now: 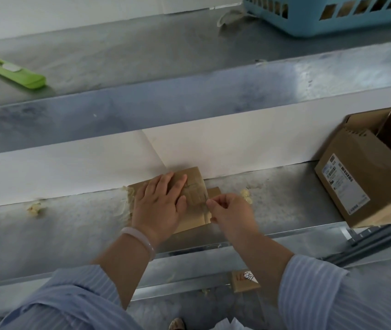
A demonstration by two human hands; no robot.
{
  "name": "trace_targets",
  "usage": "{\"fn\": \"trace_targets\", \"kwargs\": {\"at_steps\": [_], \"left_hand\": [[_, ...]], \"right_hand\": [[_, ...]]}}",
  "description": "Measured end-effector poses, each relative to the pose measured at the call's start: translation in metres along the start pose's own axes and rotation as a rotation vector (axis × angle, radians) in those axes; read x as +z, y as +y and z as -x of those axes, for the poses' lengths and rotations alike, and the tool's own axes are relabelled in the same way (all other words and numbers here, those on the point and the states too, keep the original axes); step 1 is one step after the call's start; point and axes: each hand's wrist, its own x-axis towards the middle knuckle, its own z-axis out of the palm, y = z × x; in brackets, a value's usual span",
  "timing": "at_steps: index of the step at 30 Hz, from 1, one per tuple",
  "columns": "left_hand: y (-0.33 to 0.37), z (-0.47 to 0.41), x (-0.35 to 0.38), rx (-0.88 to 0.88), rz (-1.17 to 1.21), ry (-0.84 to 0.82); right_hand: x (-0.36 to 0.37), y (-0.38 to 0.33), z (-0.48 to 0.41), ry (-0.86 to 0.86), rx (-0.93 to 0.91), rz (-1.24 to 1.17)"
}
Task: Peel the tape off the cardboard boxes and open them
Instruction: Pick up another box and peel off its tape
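A small flat cardboard box (195, 179) lies on the metal shelf (70, 222) against a white wall strip. My left hand (160, 204) presses flat on top of it, fingers spread. My right hand (231, 210) pinches a strip of clear tape (204, 201) at the box's right edge, thumb and forefinger closed on it. Most of the box is hidden under my left hand.
A larger opened cardboard box (365, 177) with a label stands at the right. A green box cutter (13, 71) lies on the upper shelf at the left, a blue plastic basket (332, 15) at the top right. Crumpled tape scraps (35, 208) dot the shelf. A small box (245, 281) lies below.
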Motion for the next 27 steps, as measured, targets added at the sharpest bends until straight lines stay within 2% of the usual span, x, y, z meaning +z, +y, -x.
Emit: {"fn": "trace_targets", "kwargs": {"at_steps": [5, 8, 12, 19, 27], "left_hand": [[-0.001, -0.001, 0.002, -0.002, -0.024, 0.0], [-0.001, -0.002, 0.001, 0.004, -0.028, -0.005], [0.001, -0.001, 0.0, -0.023, -0.017, -0.017], [0.014, -0.005, -0.002, -0.142, 0.032, -0.051], [0.016, -0.006, 0.0, -0.156, 0.017, -0.027]], "right_hand": [[0.002, 0.001, -0.01, -0.086, 0.045, -0.009], [-0.002, -0.001, -0.013, -0.148, 0.101, -0.12], [-0.004, 0.014, -0.003, -0.1, 0.165, -0.261], [0.009, 0.017, 0.008, -0.08, 0.036, -0.049], [0.013, 0.007, 0.011, -0.019, 0.108, -0.149]]}}
